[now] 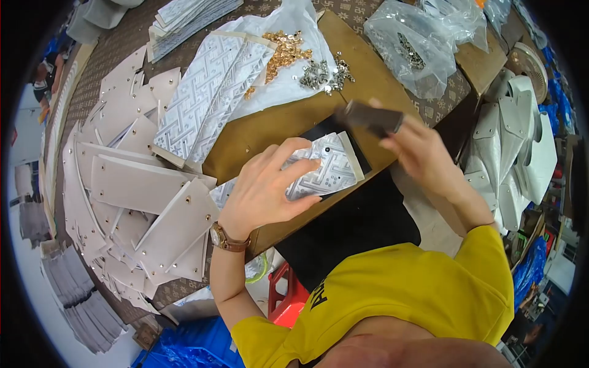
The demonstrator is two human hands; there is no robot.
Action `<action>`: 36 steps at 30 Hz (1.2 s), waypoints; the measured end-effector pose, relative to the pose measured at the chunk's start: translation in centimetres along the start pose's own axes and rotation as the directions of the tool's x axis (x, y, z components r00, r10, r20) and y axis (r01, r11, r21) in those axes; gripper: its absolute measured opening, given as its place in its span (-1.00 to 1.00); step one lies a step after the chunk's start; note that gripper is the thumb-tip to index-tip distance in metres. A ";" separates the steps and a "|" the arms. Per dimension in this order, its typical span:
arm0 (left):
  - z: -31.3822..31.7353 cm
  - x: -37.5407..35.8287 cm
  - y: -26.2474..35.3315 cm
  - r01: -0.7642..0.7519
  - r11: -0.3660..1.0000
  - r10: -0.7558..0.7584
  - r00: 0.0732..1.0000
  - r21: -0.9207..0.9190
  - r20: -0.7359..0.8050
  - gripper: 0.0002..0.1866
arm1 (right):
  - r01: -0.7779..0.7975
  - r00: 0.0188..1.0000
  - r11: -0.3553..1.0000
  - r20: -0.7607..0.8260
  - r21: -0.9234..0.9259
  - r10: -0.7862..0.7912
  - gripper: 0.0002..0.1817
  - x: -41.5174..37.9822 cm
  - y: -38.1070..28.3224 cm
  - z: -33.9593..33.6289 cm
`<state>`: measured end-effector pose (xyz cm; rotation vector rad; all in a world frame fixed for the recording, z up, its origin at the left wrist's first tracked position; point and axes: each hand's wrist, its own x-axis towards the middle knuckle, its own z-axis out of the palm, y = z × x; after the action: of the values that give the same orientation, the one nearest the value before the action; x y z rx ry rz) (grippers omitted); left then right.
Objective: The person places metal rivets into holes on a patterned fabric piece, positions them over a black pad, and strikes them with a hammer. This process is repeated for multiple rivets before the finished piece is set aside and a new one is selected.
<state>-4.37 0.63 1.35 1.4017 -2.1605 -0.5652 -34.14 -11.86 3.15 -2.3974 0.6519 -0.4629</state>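
Note:
My left hand (270, 184), a watch on its wrist, presses a white-and-grey patterned panel (334, 162) down, thumb and fingers bent around part of it. A small dark dot shows near the panel's upper edge. Under the panel lies a black mat (320, 130) at the edge of the brown board (245, 138). My right hand (417, 144) is closed round a dark, blocky hammer-like tool (374, 118), raised above the panel's right end and partly blurred by motion. Gold studs (285, 52) and silver studs (316, 75) lie in loose heaps behind.
At left spreads a big pile of pale studded panels (141, 178). More patterned panels (211, 92) lie on white plastic. A clear bag of metal pieces (414, 52) sits at the back right. White studded pieces (506, 150) are stacked at right; a red stool (288, 297) stands below.

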 end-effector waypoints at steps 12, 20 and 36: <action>-0.3 -0.1 0.3 0.042 0.999 -0.042 0.992 0.003 -0.120 -0.47 | 0.000 0.885 0.861 -0.400 -0.509 -0.237 -0.79 5.2 3.3 -0.4; -1.1 -0.3 -0.4 0.156 0.980 -0.115 0.951 0.124 -0.287 -0.48 | 0.134 0.923 0.888 -0.271 -0.439 -0.274 -0.87 15.9 4.7 6.2; -1.9 -0.8 -1.4 0.240 0.970 -0.223 0.833 -0.032 -0.506 -0.44 | 0.313 0.946 0.946 -0.059 -0.082 -0.318 -0.82 6.8 1.1 4.7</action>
<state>-1.90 0.65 1.89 1.6272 -1.5966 -0.2032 -26.77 -14.18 0.05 -2.5743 0.3156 -0.6722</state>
